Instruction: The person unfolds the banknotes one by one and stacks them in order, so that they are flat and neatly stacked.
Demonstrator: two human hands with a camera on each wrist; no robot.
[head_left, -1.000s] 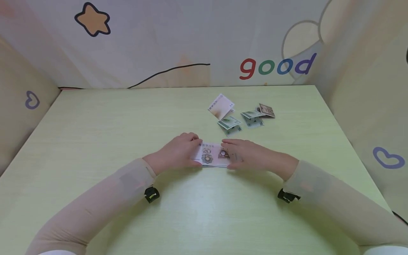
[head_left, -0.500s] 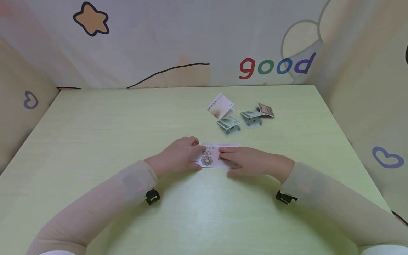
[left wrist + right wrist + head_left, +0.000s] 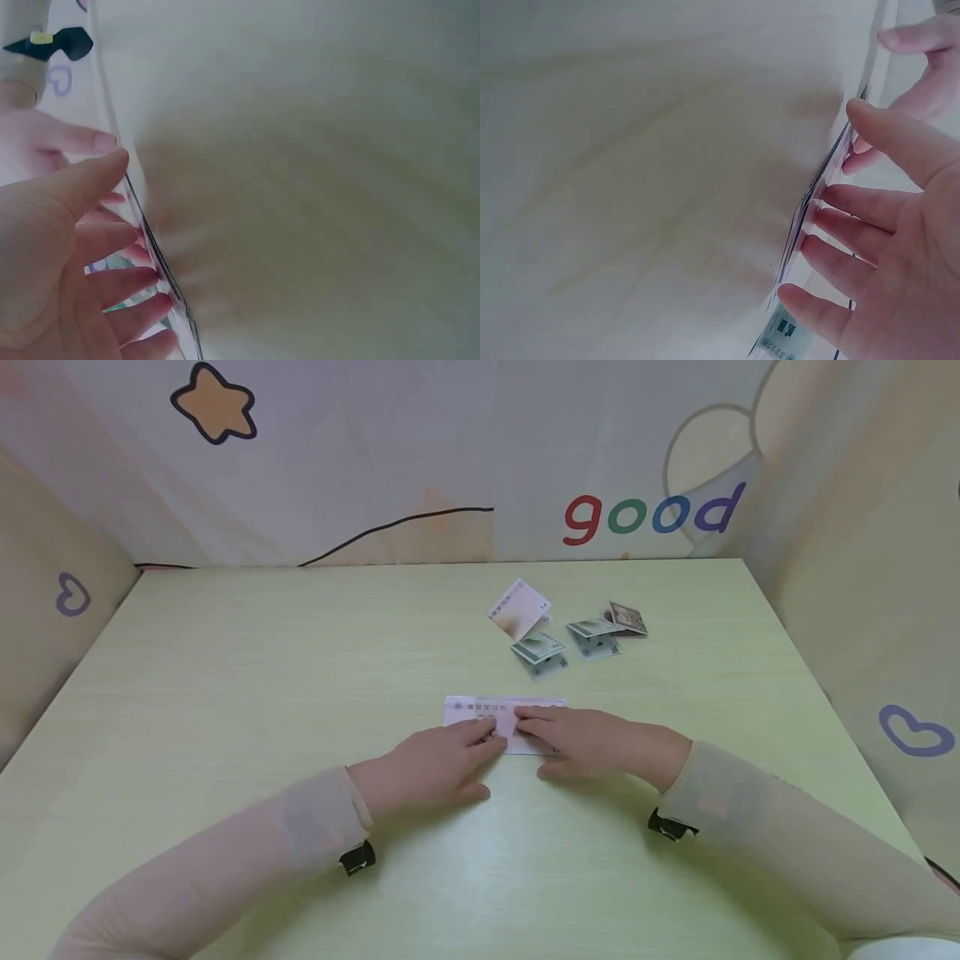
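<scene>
A pale pink-purple banknote [image 3: 459, 707] with printed characters lies lengthwise at the table's middle. Seen edge-on in the right wrist view, several layers of paper [image 3: 798, 214] show as thin lines. My left hand [image 3: 431, 767] rests its extended fingers on the note's lower left part, its thumb spread off toward the front of the table. From the other side, my right hand [image 3: 596, 743] lays straight fingers over the note's right part, covering most of that end. Its thumb is near the front edge.
Behind the hands lie folded banknotes: a pinkish one [image 3: 521, 608], two green ones, the nearer [image 3: 538, 649] and the farther [image 3: 595, 639], and a brown one [image 3: 628, 619]. A printed cloth wall [image 3: 375, 460] stands along the table's back edge.
My left hand has slid from the note's left end toward the front and inward, uncovering its upper left corner. Over the first half second, my right hand's fingers moved left across the note.
</scene>
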